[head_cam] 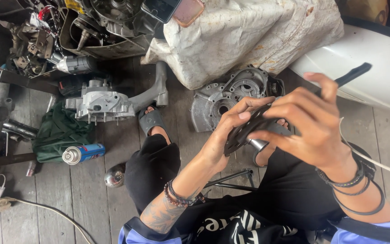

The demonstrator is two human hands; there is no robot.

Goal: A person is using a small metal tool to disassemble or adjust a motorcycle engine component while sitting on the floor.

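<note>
Dark flat plastic part (244, 131), held up over the lap, between both hands. Left hand (224, 135) curled under it, thumb and fingers pinching the near edge. Right hand (305, 124) gripping the far side from above, with a thin black stick-like tool (353, 73) poking out past the fingers. Small shiny metal tube (258, 144) peeking out just beneath the part. Beaded bracelets on the left wrist, black bands on the right. Down on the grey wooden floor (68, 194): a grey metal engine case half (229, 97) just beyond the hands, a silver engine block (102, 104) further left, a blue spray can (83, 153) lying on a green cloth (59, 131), and a white crumpled sack (249, 36) behind.
</note>
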